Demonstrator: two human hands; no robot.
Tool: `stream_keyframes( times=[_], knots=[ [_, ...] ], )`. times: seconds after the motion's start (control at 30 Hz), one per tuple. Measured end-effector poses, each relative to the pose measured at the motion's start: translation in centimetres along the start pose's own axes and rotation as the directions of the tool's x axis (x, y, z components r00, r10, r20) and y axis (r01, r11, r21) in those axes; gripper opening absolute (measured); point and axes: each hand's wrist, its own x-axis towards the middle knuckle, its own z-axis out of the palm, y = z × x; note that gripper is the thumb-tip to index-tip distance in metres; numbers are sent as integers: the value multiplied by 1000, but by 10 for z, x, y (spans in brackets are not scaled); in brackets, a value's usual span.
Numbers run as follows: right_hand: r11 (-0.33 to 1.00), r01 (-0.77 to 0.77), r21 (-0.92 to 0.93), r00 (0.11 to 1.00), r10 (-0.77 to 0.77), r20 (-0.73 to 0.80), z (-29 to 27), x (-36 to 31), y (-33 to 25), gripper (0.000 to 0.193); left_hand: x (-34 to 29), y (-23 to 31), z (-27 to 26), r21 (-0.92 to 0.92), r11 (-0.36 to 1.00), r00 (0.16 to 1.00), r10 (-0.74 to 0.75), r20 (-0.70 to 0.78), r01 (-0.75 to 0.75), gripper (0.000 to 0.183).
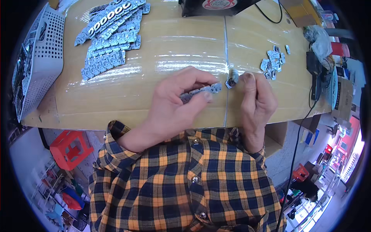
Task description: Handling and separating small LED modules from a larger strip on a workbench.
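Observation:
My left hand [179, 96] is wrapped round a short strip of small circuit boards [215, 88], whose right end sticks out between thumb and fingers. My right hand [257, 96] is curled, with thumb and forefinger pressed together. Just left of those fingertips is a small circuit board piece [231, 82] with a dark round part on it, partly blurred; whether the fingers touch it I cannot tell. A loose group of similar small pieces [273, 62] lies on the table beyond my right hand.
Overlapping rows of circuit board strips [112, 48] cover the table's far left. A white perforated basket [50, 50] with dark contents stands at the left edge. A black device [193, 8] is at the back. Along the right edge are a cable [305, 121] and a plastic bag [321, 48].

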Motion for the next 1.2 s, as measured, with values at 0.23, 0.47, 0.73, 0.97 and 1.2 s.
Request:
stream_keyframes(
  times=[0.23,0.47,0.73,0.97,1.2],
  knots=[
    [864,-273,423,873,38,486,-16,-2,-14,27,-2,12,-7,-424,859,958,-244,153,287,22],
    [628,-577,523,764,189,617,-16,-6,-13,24,-4,19,-14,-352,879,944,-273,184,322,15],
    [107,-735,670,654,372,658,-1,-6,-29,28,-4,6,-7,-438,880,983,-161,84,182,16],
    [576,-593,563,800,343,491,2,-11,-22,31,2,5,-7,211,915,925,369,-94,-343,16],
    [587,-597,547,789,307,532,0,-8,-18,31,-1,9,-1,335,880,908,397,-131,-337,19]
  ],
)
